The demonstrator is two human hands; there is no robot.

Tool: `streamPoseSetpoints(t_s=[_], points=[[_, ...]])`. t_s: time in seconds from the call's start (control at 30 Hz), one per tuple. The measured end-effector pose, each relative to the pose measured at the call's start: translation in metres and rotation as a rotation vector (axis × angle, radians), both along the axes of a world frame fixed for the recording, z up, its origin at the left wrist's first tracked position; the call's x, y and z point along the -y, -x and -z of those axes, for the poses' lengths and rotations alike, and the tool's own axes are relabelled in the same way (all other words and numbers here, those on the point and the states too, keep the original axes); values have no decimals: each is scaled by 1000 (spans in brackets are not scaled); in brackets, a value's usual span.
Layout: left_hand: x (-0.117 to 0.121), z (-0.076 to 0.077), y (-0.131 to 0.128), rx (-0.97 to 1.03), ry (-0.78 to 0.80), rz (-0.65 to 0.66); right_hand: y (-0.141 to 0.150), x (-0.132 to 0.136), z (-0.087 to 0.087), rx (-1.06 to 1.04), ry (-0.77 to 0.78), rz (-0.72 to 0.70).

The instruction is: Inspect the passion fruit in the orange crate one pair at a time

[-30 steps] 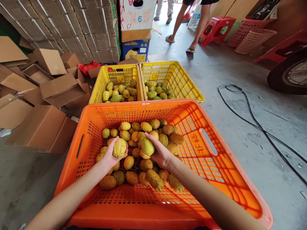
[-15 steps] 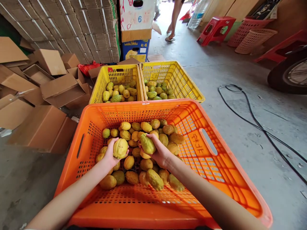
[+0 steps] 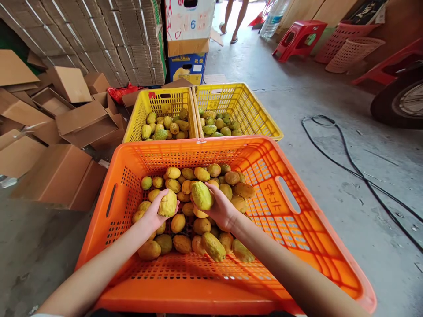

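Observation:
My left hand (image 3: 155, 213) is closed around a lumpy, faintly ridged yellow oval fruit (image 3: 167, 203). In my right hand (image 3: 220, 208) is a greener oval fruit (image 3: 202, 195), gripped with the thumb over its upper side. Both fruits are held a short way apart above the large orange plastic crate (image 3: 211, 288). Beneath them, many similar yellow and brownish fruits (image 3: 214, 246) lie loose on the crate floor. My fingers under each fruit are partly hidden.
Two yellow crates (image 3: 243, 94) with greener fruits stand just beyond the orange one. Open cardboard boxes (image 3: 54, 169) lie at the left, beside stacked flattened cardboard (image 3: 109, 39). A black cable (image 3: 350, 163) and a wheel (image 3: 399, 103) are at the right. A person's legs (image 3: 236, 20) show at the back.
The right-hand fruit has turned, showing a fuller, brighter green side. The left-hand fruit has turned a little and shifted slightly right and up. The person's legs at the back have moved.

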State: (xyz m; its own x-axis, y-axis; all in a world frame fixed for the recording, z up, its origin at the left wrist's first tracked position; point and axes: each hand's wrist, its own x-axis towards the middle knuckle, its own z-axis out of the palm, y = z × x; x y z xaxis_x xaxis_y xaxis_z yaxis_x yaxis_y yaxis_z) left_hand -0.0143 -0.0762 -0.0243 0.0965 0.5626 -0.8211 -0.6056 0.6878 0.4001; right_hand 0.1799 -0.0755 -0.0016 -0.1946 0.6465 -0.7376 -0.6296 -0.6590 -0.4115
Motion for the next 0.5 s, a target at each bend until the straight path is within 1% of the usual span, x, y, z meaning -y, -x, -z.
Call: streamPoseSetpoints(t_s=[0.1, 0.27, 0.4, 0.5], points=[[0, -2, -2, -51, -15, 6, -1, 1, -2, -14, -26, -33], [-1, -3, -3, -102, 1, -8, -1, 7, 2, 67, -124, -127], [-2, 0, -1, -27, 33, -19, -1, 8, 3, 125, -184, -129], [-2, 2, 1, 73, 55, 14, 0, 5, 0, 83, -127, -103]])
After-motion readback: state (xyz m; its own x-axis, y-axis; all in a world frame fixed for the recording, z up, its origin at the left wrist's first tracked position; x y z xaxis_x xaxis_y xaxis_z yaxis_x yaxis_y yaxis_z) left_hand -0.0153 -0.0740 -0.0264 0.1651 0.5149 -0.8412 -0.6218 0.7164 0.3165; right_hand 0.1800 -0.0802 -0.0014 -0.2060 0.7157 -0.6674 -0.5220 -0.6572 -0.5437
